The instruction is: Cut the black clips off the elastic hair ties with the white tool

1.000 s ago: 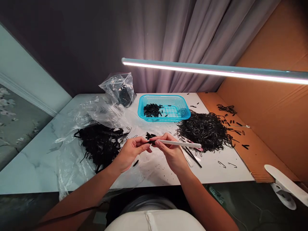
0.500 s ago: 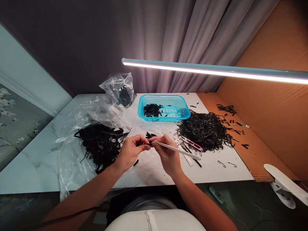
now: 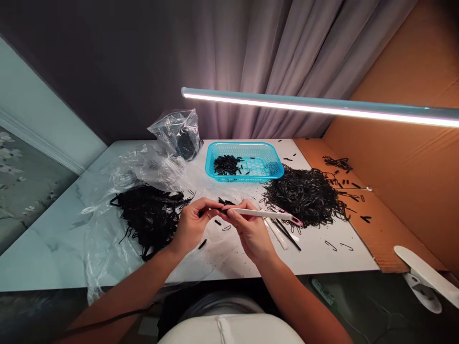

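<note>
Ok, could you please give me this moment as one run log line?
left hand: at black bits | right hand: holding white pink-tipped stick | teal basket: black pieces

The one camera, worn on the person's head, looks forward and down across the near edge of the marble-patterned table toward its far edge and the grey curtain. It sits close above the left hand and right hand, its wide view taking in most of the tabletop.
</note>
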`<move>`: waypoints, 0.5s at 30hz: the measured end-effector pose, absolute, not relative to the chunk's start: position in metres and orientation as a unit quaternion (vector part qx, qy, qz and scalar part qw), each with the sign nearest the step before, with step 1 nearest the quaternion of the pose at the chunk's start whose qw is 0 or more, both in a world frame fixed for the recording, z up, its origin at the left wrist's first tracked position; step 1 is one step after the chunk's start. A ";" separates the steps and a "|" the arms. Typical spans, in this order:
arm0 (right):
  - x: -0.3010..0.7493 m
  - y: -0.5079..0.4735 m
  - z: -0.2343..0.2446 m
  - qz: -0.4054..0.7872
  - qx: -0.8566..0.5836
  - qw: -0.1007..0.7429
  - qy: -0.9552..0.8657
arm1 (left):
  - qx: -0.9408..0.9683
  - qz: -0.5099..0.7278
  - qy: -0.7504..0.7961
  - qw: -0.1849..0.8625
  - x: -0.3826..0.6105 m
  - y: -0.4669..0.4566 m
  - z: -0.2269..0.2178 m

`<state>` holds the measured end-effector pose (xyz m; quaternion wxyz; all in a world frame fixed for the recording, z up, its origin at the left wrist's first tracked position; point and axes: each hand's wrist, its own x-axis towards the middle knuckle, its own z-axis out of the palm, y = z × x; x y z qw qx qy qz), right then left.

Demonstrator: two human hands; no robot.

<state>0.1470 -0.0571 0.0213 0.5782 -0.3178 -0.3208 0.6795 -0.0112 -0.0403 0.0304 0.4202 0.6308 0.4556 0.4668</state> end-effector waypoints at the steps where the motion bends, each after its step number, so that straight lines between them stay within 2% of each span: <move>1: 0.146 -0.057 0.021 0.689 -0.309 0.579 -0.308 | 0.647 0.469 0.456 0.391 -0.012 -0.041 0.031; 5: 0.145 -0.056 0.020 0.705 -0.292 0.582 -0.280 | 0.724 0.453 0.442 0.273 -0.012 -0.042 0.033; 8: 0.144 -0.056 0.018 0.699 -0.308 0.573 -0.296 | 0.728 0.457 0.439 0.262 -0.009 -0.041 0.034; 11: 0.146 -0.056 0.016 0.657 -0.344 0.573 -0.349 | 0.665 0.494 0.416 0.376 -0.006 -0.037 0.037; 15: 0.168 -0.055 0.017 0.537 -0.427 0.593 -0.422 | 0.459 0.561 0.376 0.577 -0.014 -0.028 0.043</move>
